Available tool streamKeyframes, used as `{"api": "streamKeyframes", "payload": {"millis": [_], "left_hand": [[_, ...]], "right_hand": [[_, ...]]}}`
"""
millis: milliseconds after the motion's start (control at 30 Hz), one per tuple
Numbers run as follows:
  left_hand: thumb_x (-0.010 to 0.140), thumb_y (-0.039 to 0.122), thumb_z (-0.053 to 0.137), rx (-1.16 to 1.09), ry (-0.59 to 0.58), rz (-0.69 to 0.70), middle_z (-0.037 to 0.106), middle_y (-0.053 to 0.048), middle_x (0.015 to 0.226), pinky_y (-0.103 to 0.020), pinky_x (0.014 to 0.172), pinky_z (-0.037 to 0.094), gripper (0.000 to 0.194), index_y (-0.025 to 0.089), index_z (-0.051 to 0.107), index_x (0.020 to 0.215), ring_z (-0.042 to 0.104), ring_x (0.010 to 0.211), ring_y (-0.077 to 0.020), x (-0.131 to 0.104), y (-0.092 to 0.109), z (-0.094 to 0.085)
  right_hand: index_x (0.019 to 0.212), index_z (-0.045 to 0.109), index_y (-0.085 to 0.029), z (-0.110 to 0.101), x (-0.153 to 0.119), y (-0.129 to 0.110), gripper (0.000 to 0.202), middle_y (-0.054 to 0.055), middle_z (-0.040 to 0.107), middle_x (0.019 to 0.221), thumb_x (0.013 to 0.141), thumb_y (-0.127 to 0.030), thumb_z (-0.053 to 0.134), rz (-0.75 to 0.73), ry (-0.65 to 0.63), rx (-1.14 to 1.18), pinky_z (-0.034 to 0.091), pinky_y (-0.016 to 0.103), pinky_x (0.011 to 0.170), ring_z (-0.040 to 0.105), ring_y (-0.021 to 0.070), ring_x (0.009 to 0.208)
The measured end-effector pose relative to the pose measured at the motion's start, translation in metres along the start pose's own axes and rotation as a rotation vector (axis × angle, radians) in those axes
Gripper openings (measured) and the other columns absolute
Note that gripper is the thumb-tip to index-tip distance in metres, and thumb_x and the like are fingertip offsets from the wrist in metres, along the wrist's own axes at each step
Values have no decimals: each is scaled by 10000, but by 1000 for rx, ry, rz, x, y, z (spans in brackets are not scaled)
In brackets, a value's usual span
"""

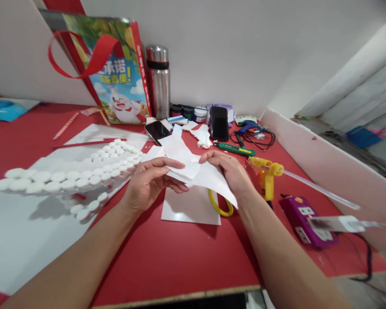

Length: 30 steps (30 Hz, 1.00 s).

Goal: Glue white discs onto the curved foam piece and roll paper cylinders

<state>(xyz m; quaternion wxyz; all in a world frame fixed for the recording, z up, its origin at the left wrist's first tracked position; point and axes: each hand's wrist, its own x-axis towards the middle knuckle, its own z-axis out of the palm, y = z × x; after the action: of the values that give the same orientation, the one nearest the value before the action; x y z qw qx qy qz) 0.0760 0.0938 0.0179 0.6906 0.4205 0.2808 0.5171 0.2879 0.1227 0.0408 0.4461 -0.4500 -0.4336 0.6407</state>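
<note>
Red tabletop (186, 262) beneath held paper (210, 178) adjoins pale walls (218, 51).

"What sort of place are we standing in?"
"A craft corner, I'd say: a hot-glue gun (267, 175), a green cutter (234, 149) and small jars (200, 115) crowd the red counter (180, 262), with white paper (214, 178) held above it."
"Somebody's home, or a small workshop?"
"Can't tell. The steel flask (160, 88) and printed bag (120, 79) would suit either."
</note>
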Motion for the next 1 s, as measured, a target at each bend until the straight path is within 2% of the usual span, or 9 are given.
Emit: {"api": "streamKeyframes", "payload": {"millis": [133,300,467,567,667,800,1000], "left_hand": [[865,195,636,33,26,-13,788,-127,714,-271,592,620,225,89,776,1004,773,615,-237,0,0,1],[883,224,699,47,22,-25,788,-103,713,-245,588,615,239,108,765,1081,766,601,-209,1,-1,0],[886,281,738,58,58,-34,791,-116,733,-245,563,609,274,92,754,1083,758,586,-209,2,-3,0],[868,304,769,76,78,-26,773,-93,684,-244,547,601,336,85,737,1122,736,551,-193,4,-5,-1],[863,299,777,81,78,-9,751,-69,645,-237,548,595,360,80,724,1142,713,525,-172,5,-6,-3],[854,234,764,41,65,7,756,-73,643,-243,561,596,299,93,729,1116,723,540,-181,4,-4,-2],[857,163,651,24,21,-7,768,-117,655,-259,560,599,156,91,745,958,751,571,-217,2,-1,0]], "right_hand": [[797,749,-194,-2,0,1,113,2,670,659,731,-220,661,11,-28,4,371,238,475,539,129,537],[977,777,-220,0,-3,1,271,10,755,781,707,-242,785,50,-96,42,461,242,548,648,149,632],[892,802,-219,0,-4,3,232,7,753,738,688,-305,870,35,-110,-13,456,243,537,632,131,597],[820,805,-218,-1,-2,5,192,4,749,719,668,-300,890,21,-60,-25,453,254,528,624,130,586],[829,812,-223,-2,0,5,218,11,766,749,638,-274,906,40,-54,39,492,270,561,655,146,620],[900,821,-232,-6,0,5,236,13,773,790,668,-230,862,41,-83,102,515,270,594,673,156,666],[787,786,-213,-5,-2,5,68,10,706,683,743,-227,736,8,-66,45,411,255,514,593,143,577]]}}
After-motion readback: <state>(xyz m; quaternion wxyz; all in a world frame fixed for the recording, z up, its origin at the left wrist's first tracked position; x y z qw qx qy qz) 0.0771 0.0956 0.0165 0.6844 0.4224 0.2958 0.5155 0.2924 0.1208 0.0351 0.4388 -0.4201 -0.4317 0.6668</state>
